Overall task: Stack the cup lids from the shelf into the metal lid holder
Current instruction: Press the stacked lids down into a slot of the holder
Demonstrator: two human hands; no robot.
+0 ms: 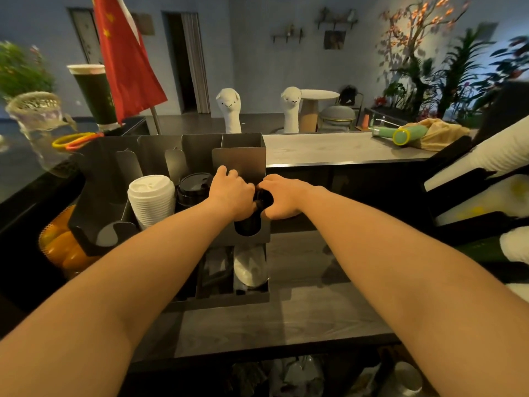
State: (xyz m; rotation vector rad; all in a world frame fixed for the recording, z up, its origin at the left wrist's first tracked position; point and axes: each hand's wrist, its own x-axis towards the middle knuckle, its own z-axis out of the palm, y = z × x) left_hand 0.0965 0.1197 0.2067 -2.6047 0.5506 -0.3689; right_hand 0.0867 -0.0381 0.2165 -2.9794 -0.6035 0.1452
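Nearby, held blk lids [252, 222], white lids [151, 197], red flag [126, 53]

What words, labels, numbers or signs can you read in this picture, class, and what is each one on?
No text can be read.
dark green cup: faint print, too blurred to read.
red flag: yellow stars only, no words.
white lids: raised marks on top, unreadable.
black lids, gripped by left hand and right hand: no print visible.
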